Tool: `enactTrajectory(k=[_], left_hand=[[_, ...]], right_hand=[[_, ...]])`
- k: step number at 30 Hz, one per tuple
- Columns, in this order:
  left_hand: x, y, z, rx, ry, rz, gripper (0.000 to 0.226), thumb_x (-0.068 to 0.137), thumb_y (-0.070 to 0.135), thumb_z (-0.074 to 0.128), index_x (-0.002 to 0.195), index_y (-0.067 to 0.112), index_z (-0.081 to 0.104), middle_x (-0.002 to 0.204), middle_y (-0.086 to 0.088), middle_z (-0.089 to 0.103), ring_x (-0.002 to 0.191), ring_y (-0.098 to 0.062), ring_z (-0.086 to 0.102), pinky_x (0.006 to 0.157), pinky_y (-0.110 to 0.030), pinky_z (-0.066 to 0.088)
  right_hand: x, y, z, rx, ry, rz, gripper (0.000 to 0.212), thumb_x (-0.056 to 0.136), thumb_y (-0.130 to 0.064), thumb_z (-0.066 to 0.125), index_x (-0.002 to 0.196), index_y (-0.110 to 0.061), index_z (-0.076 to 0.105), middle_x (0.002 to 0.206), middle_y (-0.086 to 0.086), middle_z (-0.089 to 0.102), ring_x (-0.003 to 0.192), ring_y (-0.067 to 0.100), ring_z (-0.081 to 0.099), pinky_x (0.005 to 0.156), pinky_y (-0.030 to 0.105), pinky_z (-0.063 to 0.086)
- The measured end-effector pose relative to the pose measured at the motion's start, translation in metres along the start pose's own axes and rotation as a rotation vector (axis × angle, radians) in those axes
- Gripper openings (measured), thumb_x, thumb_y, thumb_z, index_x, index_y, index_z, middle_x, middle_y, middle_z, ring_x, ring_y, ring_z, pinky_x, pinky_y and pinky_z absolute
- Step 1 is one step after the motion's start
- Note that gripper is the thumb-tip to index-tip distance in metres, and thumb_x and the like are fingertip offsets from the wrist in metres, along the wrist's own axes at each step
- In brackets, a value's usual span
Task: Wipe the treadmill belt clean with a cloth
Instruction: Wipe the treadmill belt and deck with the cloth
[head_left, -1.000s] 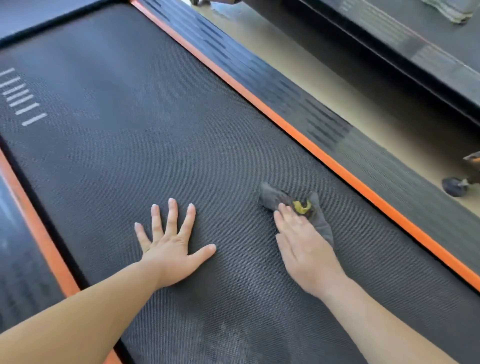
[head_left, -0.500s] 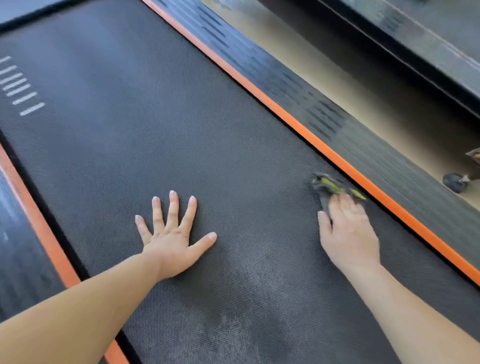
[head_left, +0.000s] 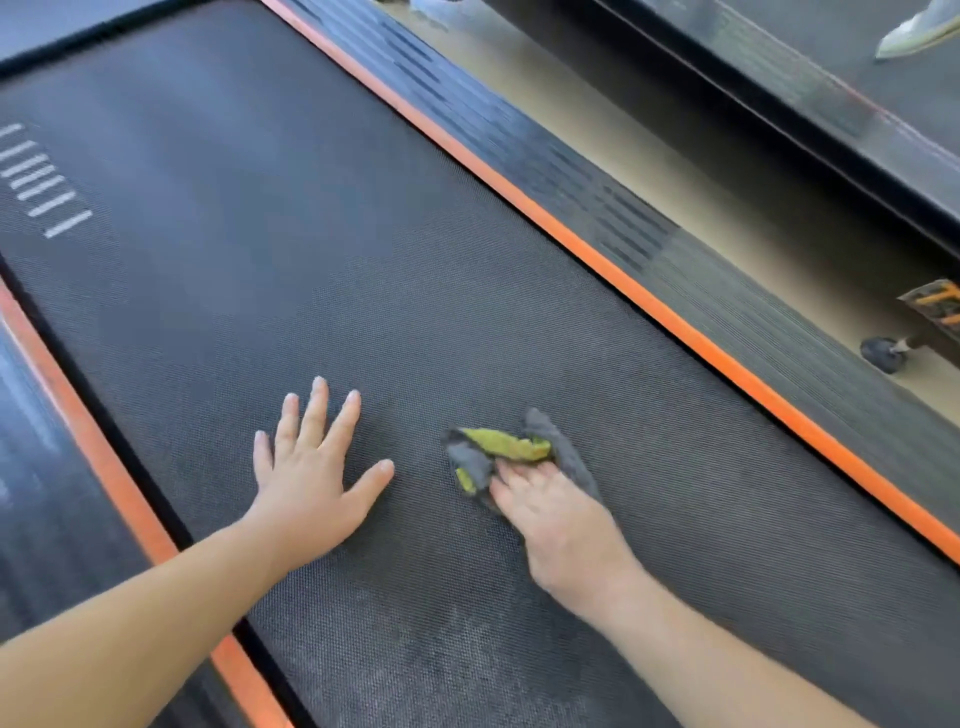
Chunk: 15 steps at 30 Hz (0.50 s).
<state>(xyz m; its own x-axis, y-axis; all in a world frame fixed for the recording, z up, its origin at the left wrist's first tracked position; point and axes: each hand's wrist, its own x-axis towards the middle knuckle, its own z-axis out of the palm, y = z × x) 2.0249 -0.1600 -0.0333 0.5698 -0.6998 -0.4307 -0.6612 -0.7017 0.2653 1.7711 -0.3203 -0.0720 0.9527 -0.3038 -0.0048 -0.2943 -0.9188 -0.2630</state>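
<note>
The cloth (head_left: 519, 457), a small crumpled grey rag with yellow-green patches, lies on the belt (head_left: 363, 260) in the near half, closer to its right edge than its left. The right hand (head_left: 561, 525) rests palm down on the cloth's near part and presses it to the belt. Its fingers (head_left: 519, 475) lie close together over the fabric and seem nearly straight, though blur there hides whether the tips dig into a fold. Grey and yellow-green folds stick out beyond the fingertips and along the hand's right side.

The left hand (head_left: 306, 483) lies flat on the bare belt just left of the cloth, not touching it. Its fingers are spread wide, the thumb points towards the cloth, and it holds nothing. Both forearms reach in from the bottom edge.

The belt is dark and finely textured, with a paler, dusty-looking patch near the bottom between the arms. A row of short white marks (head_left: 44, 182) sits at its far left. An orange strip (head_left: 623, 281) borders the belt on the right, with a ribbed dark rail (head_left: 753, 322) outside it; another orange strip (head_left: 109, 473) runs along the left. Past the right rail is beige floor (head_left: 779, 249), a small black wheel (head_left: 880, 354), and a second treadmill (head_left: 831, 104) with a pale shoe (head_left: 919, 31) at the top corner.
</note>
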Motion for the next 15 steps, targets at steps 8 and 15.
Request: enactTrajectory(k=[8,15], left_hand=[[-0.030,-0.023,0.034,0.064,-0.147,-0.015,0.101,0.069,0.098,-0.008,0.150,0.044,-0.033,0.153,0.007,-0.051,0.137,-0.018,-0.053,0.117,-0.056,-0.027],[-0.031,-0.021,0.026,0.070,-0.220,-0.014,0.099,0.075,0.095,0.003,0.151,0.043,-0.034,0.149,0.008,-0.056,0.134,-0.017,-0.056,0.115,-0.057,-0.029]], right_hand=[[0.008,0.105,-0.067,-0.045,-0.042,0.744,0.056,0.085,-0.003,0.045,0.140,-0.003,0.053,0.148,0.017,0.050,0.135,0.038,0.045,0.113,0.044,0.032],[0.014,-0.001,-0.014,0.113,-0.151,0.103,0.054,0.104,-0.029,0.044,0.156,-0.015,0.046,0.164,0.002,0.039,0.154,0.019,0.031,0.128,0.045,0.021]])
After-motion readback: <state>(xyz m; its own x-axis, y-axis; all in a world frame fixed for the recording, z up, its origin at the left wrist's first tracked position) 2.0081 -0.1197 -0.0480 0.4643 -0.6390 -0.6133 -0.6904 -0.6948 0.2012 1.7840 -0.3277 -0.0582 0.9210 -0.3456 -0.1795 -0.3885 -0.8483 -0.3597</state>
